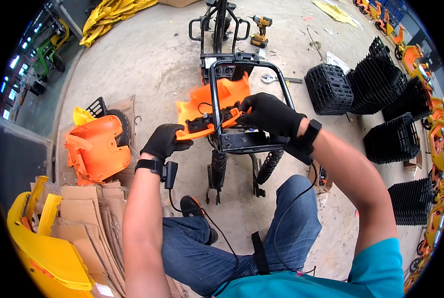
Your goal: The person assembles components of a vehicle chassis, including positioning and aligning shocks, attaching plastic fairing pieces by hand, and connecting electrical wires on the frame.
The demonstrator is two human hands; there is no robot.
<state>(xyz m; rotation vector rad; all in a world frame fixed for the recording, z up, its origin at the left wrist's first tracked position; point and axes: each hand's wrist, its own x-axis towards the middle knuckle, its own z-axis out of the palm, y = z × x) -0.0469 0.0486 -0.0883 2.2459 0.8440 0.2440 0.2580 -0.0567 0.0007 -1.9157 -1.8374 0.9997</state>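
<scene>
Orange body panel point(202, 111): being seated on black tube frame point(247, 89) (fitting stage, by appearance). Left hand point(165, 140) clamped on its lower edge, right hand point(269, 114) clamped on its right end; next, alignment with frame.

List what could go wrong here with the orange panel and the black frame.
1. The black wire on the orange panel could get pinched against the black frame.
2. The left hand grips only the panel's edge; it might slip.
3. The right hand fingers could be caught between frame and panel.

Orange plastic panel point(209, 111), black metal frame point(247, 107), black-gloved hands.
</scene>
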